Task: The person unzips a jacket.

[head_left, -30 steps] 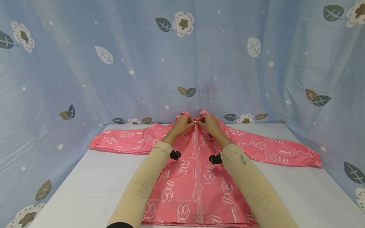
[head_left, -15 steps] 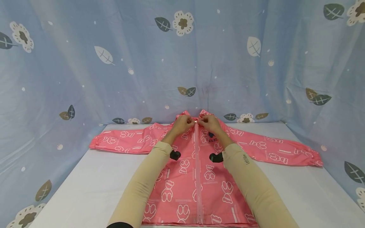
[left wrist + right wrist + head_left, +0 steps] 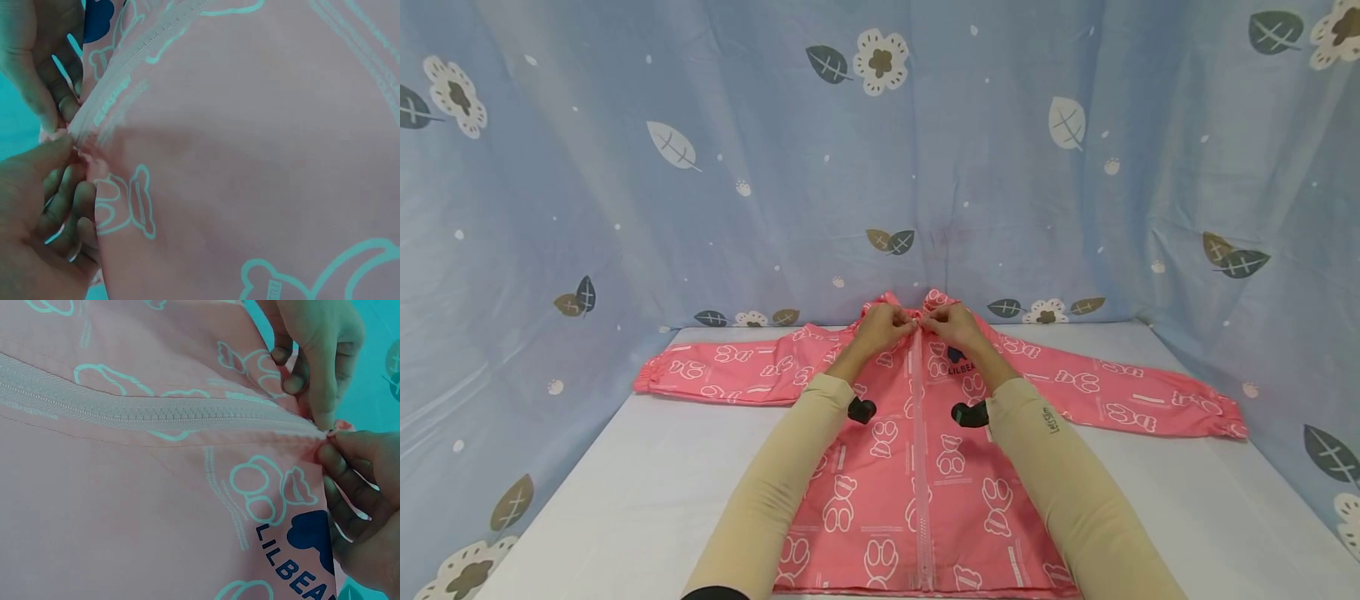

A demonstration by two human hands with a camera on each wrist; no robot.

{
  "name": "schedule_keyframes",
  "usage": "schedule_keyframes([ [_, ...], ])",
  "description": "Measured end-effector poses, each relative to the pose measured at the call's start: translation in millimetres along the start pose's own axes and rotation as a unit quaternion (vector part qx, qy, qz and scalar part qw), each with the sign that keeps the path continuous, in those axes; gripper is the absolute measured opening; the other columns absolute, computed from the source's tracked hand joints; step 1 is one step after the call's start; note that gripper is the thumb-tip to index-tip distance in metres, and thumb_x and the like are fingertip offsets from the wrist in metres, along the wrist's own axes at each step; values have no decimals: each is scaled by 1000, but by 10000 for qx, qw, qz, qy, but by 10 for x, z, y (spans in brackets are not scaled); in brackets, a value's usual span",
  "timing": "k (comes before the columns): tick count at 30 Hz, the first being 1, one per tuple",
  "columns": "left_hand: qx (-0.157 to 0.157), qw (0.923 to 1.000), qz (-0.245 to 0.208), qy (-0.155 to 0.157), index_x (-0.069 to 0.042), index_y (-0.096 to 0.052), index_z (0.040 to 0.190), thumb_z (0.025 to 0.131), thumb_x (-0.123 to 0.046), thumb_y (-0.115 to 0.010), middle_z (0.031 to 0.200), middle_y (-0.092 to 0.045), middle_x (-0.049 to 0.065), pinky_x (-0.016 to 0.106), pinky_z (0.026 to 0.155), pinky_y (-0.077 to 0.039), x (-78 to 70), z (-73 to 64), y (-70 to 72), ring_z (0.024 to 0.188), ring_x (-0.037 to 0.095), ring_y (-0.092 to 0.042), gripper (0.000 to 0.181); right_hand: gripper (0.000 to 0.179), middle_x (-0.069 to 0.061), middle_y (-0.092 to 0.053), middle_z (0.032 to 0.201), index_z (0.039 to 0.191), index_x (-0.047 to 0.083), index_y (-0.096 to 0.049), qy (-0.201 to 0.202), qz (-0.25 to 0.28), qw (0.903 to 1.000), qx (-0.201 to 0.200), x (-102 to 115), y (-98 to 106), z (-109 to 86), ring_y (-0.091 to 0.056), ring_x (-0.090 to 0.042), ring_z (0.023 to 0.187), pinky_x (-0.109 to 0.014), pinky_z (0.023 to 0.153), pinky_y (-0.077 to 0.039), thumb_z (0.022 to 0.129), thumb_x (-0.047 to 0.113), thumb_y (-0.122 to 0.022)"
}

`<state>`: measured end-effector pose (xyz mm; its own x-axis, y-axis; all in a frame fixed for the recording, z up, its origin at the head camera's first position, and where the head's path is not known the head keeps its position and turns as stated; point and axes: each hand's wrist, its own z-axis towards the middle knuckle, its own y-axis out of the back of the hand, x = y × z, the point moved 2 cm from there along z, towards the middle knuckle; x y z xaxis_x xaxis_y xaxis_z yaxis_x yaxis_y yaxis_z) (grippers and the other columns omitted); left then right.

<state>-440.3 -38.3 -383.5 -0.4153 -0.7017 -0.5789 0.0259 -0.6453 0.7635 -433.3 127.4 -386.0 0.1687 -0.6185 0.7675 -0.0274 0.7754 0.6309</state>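
A pink jacket (image 3: 880,467) with white bear outlines lies front up, collar at the far side. Its pale zipper (image 3: 921,467) runs closed down the middle from collar to hem. At the zipper's top end, my left hand (image 3: 882,328) pinches the fabric on the left side between thumb and fingers. Opposite it, my right hand (image 3: 953,327) pinches the right side, the fingertips of both almost meeting. In the right wrist view the zipper teeth (image 3: 187,414) mesh up to the pinched edge. The slider is hidden at the fingertips.
The left sleeve (image 3: 730,373) and the right sleeve (image 3: 1127,395) spread out flat on the white table (image 3: 595,492). A blue curtain (image 3: 775,183) with leaves and flowers hangs behind and at both sides. Dark lettering (image 3: 294,569) marks the jacket's chest.
My right forearm has shifted slightly to the right, showing more of the chest lettering. A bright glint at the zipper's top has faded from sight. Both hands stay at the collar.
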Motion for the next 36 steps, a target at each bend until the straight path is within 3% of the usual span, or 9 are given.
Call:
schedule_keyframes([
  [7,51,9999,138,-89,-6,-76,87,95,-23,-66,65,-60,4,21,52,-32,25,21,-6,54,9,-44,22,29,-17,-69,110,113,2,-71,45,42,10000,25,-2,5,-2,-62,-21,91,-25,74,-48,97,24,-62],
  [16,213,9990,242,-322,-4,-73,90,95,-18,-65,79,-69,9,21,58,-39,28,21,-2,64,12,-53,17,31,-16,-68,112,115,3,-71,-147,232,9996,0,-24,-9,-1,-59,-20,90,-22,70,-45,97,27,-63],
  [21,280,9982,260,-471,-3,-71,89,96,-17,-64,77,-67,8,22,59,-40,36,19,5,65,13,-53,18,32,-17,-68,113,116,3,-71,-235,339,9991,-21,-24,-3,0,-60,-19,90,-21,70,-46,96,26,-63],
  [29,431,9956,392,-734,-6,-69,87,95,-17,-65,79,-67,7,24,63,-44,39,-7,21,67,13,-55,14,34,-18,-67,117,118,1,-69,-182,208,9996,-89,-30,7,-17,-62,-25,102,-30,81,-51,96,26,-62],
  [36,466,9939,516,-852,-6,-69,88,95,-16,-64,78,-67,7,22,62,-42,54,-14,11,66,12,-54,13,33,-18,-67,116,118,1,-69,-222,314,9992,-66,-46,1,-33,-62,-24,98,-27,78,-50,98,26,-60],
])
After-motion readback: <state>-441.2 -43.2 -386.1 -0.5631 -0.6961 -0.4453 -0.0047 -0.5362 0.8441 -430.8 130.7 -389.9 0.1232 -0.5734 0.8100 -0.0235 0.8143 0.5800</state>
